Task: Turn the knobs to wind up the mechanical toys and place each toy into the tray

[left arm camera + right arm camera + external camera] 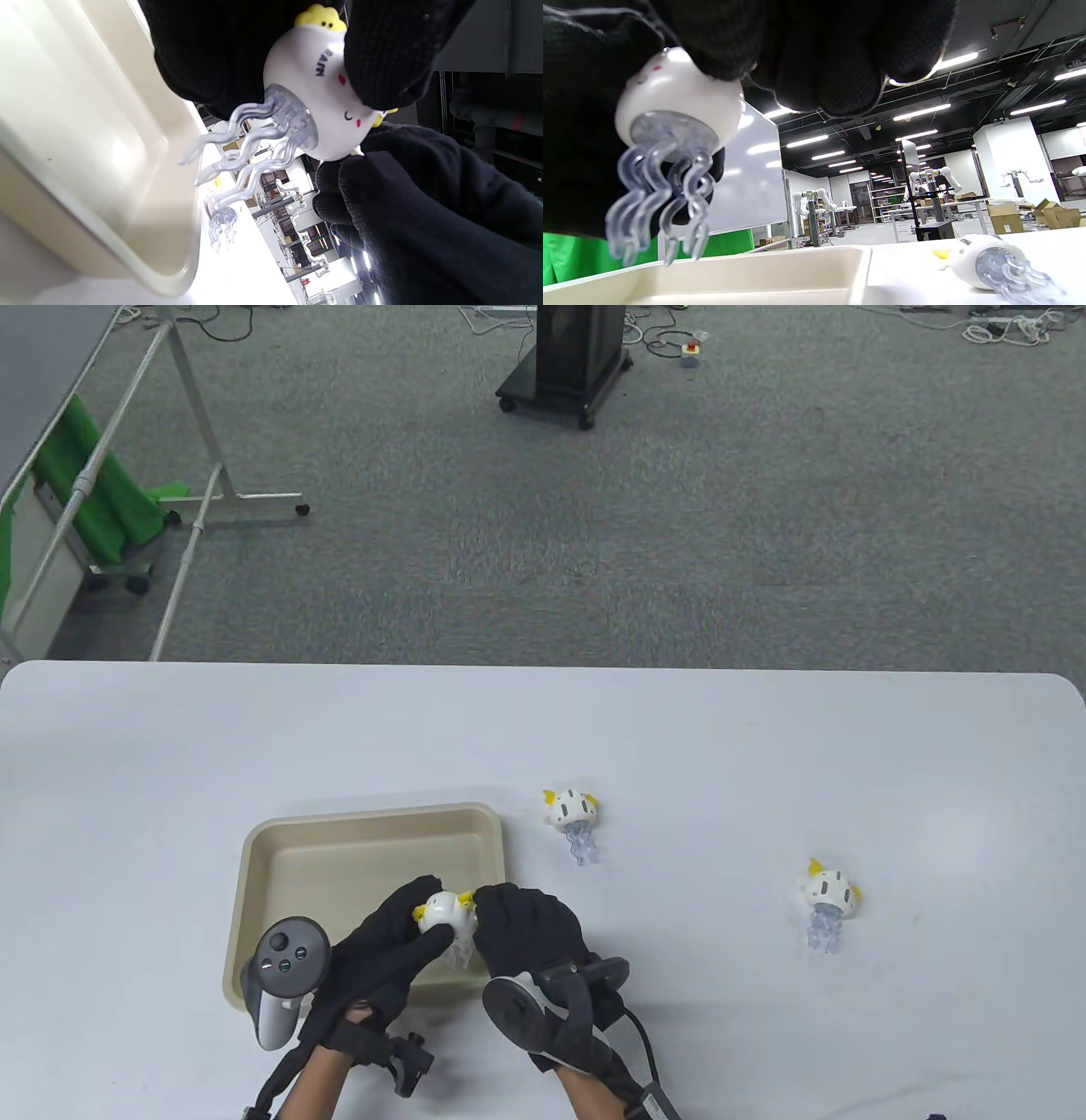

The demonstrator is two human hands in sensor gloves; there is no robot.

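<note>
A white jellyfish toy (443, 913) with yellow knobs and clear tentacles hangs over the near right part of the beige tray (280, 848). My left hand (416, 918) grips its round body (314, 97) from the left. From the right, my right hand (488, 906) pinches the yellow knob (465, 898) on the toy's side. In the right wrist view the tentacles (657, 199) dangle just above the tray rim (763, 258). Two more jellyfish toys lie on the table: one (573, 812) just right of the tray, one (830, 894) further right.
The tray (85, 140) holds nothing on its floor. The nearer lying toy (984, 262) points its tentacles toward me. White table (764, 763) stretches to the right and back. Carpet, a rack and a black cart lie beyond the far edge.
</note>
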